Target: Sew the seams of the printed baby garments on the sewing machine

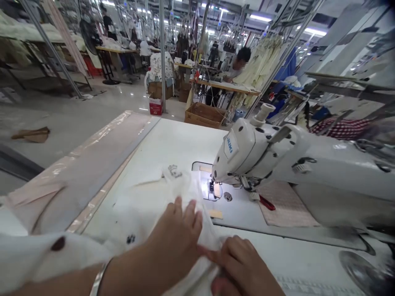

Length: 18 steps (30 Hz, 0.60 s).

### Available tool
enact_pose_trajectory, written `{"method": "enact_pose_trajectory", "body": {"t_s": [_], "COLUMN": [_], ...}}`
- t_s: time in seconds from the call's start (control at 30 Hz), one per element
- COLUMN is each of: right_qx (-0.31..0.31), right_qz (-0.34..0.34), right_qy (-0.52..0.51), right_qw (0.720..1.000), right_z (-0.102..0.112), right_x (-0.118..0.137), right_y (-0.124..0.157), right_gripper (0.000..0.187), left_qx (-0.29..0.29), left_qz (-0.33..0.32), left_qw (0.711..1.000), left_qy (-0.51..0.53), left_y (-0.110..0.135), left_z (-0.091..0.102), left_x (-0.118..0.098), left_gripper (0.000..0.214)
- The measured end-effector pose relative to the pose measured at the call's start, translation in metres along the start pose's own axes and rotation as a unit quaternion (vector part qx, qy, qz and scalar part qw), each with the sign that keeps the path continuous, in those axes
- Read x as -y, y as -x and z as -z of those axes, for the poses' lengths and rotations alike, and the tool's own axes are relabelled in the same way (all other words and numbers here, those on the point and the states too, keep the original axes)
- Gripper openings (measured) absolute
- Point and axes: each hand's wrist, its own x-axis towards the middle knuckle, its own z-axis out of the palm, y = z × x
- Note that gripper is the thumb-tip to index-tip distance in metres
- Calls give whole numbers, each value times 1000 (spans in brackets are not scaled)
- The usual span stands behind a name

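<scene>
A piece of white fabric lies on the pale sewing table, left of the needle of the white sewing machine. Its far part carries a small dark print. My left hand rests on it with the fingers stretched forward and the thumb reaching toward the other hand. Close by on the right, my right hand is closed, its curled fingers gripping the near edge of the fabric. The lit presser foot stands beyond both hands, apart from them. White cloth with dark spots lies by my left forearm.
A red-handled tool and a pinkish cloth lie under the machine arm. A plastic-covered side panel adjoins the table on the left. Beyond stand a cardboard box, a metal pole and a person at another table.
</scene>
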Motion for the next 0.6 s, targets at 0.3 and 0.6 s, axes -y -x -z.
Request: {"method": "enact_pose_trajectory", "body": {"t_s": [0.3,0.6], "right_qx": [-115,-135], "right_qz": [-237,-129], "right_qy": [76,-54], "right_qw": [962,981], "right_z": [-30,3], "right_x": [32,25], "right_y": [17,41], "right_gripper": [29,11], "left_qx": [20,-51], "left_qz": [2,-188], "left_qw": [998,973], "left_qy": [55,-125], "left_y": [-71,111], "left_z": [53,63], "left_x": [71,-9], "left_gripper": [9,21]}}
